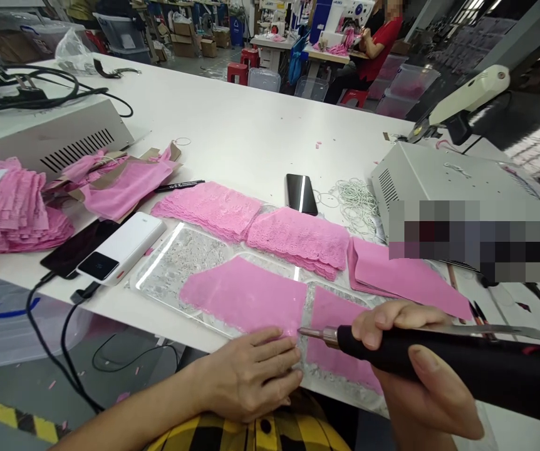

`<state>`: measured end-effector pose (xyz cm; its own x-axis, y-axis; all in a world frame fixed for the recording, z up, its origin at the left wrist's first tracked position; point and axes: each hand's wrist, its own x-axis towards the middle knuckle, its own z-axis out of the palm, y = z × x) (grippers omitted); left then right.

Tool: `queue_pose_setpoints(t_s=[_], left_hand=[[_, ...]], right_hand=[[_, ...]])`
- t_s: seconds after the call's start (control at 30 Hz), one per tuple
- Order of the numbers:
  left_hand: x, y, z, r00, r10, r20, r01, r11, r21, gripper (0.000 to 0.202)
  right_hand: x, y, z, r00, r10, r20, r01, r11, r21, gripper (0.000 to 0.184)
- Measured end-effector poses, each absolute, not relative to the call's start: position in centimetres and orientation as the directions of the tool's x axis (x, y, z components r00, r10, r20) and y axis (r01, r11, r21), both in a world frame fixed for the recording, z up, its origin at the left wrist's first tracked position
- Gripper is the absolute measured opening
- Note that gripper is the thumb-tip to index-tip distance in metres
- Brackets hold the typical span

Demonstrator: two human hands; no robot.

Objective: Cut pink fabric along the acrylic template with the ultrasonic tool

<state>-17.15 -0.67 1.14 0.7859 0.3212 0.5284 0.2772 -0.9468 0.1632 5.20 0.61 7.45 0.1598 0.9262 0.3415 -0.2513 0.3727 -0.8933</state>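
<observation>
**Head view (sole view)**

Found left hand (251, 369) laid flat and unclenched, palm down, pinning the near edge of a pink fabric piece (242, 294) onto the glass plate (180, 257) at the front of the white table (251, 125).

Found right hand (411, 357) clenched round a black cutting tool (443, 363), gripped like a thick pen. Its metal tip (312, 333) points left, right beside the left fingertips and at the fabric's edge. Cannot tell whether it touches the cloth.

Noted a second pink piece (336, 338) just right of the tip on the same plate, partly under the tool.

**Progress, judged from the layout alone**

- Counted two lace stacks (208, 207) (298, 241) behind the plate and a plain pink stack (401, 275) to their right, all squarely piled. Cannot tell whether these are finished or waiting.
- Noted a tall pink pile (11, 210) at far left, with loose pink pieces (124, 185) near it.
- Judged as mid-run: one piece under the tip, another adjacent, much stock on the table.

**Surroundings**

- Noted a phone (301, 193), a power bank (122, 246) and white loops (357, 197).
- Noted two grey boxes (49, 134) (430, 178), the right one partly blurred.
- Noted a person in red (378, 44) seated far back, well apart and uninvolved.
</observation>
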Motion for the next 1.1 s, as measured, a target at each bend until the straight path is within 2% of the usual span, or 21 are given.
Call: queue_pose_setpoints(t_s=[0.17,0.3,0.4,0.73,1.1], left_hand=[[-15.9,-0.1,2.2,0.752,0.360,0.552,0.295,-0.933,0.207,0.021],[-13.7,0.6,1.9,0.720,0.438,0.538,0.408,-0.895,0.182,0.027],[-11.7,0.9,1.4,0.721,0.475,0.505,0.468,-0.871,0.151,0.029],[-7.5,1.9,0.5,0.760,0.442,0.476,0.465,-0.882,0.076,0.034],[-7.2,1.3,0.3,0.784,0.480,0.393,0.486,-0.869,0.091,0.041]], right_hand=[[7.7,1.5,8.1,0.346,0.863,0.367,-0.213,0.454,-0.865,0.017],[9.9,2.5,8.6,0.448,0.822,0.352,-0.163,0.462,-0.872,0.013],[11.0,3.1,8.6,0.469,0.814,0.342,-0.177,0.466,-0.867,0.013],[13.9,4.4,9.0,0.534,0.719,0.445,-0.112,0.581,-0.806,0.015],[14.3,3.9,8.8,0.544,0.745,0.386,-0.140,0.535,-0.833,0.016]])
